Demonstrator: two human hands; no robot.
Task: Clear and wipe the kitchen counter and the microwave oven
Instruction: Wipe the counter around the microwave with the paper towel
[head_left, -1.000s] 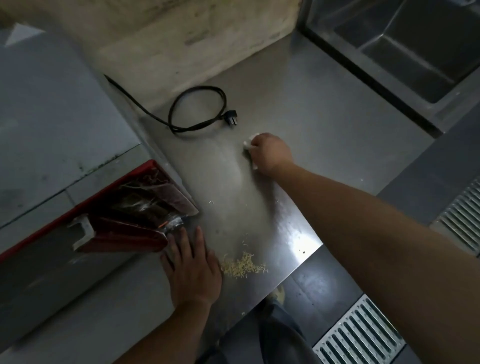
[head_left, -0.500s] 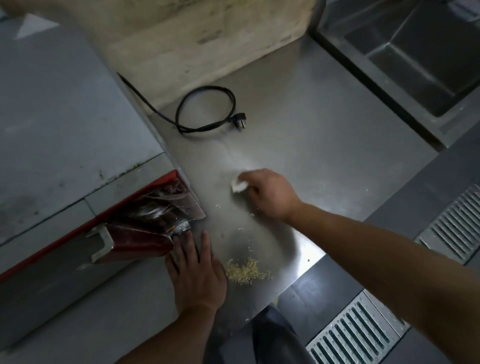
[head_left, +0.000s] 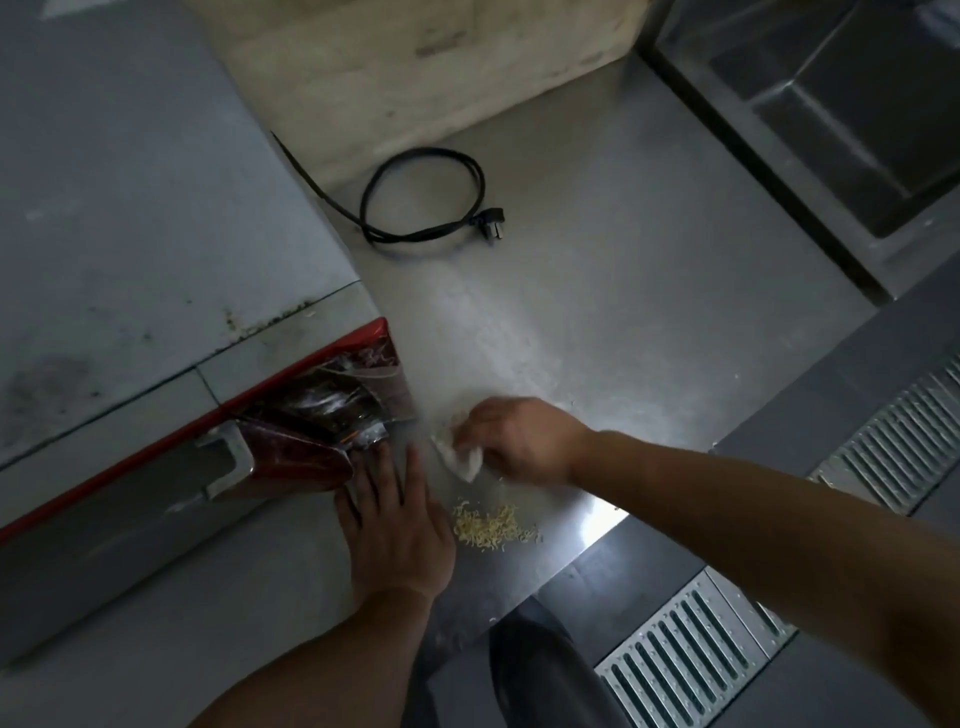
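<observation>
Head view, worktop: brushed stainless steel worktop (head_left: 649, 270), dull grey with a bright glare patch near its front edge; a faint pale smear runs down its middle.
Wall: rough, stained beige wall (head_left: 415, 67) at the far side.
Sink: steel sink (head_left: 841, 119) with a deep rectangular basin, far right.
Floor: dark tiles with a slotted metal drain grate (head_left: 685, 660) near right.
Microwave oven: large grey box (head_left: 135, 218) on the left, top flat and spotted with grime; red trim along its front edge, glossy dark door glass and a pale metal handle.
Power cord: black rubber cord (head_left: 421, 202), looped, plug lying on the worktop, well apart from both hands.
Crumbs: small yellowish heap of crumbs (head_left: 491, 527) at the near edge, between the two hands.
Cloth: crumpled white cloth (head_left: 460, 454) on the worktop, just right of the oven's corner.
Right hand: right hand (head_left: 524, 441) with fingers curled, gripping the cloth against the steel; slightly blurred.
Left hand: left hand (head_left: 395, 525) lies flat, fingers straight and close together, tips touching the oven door's lower corner.
</observation>
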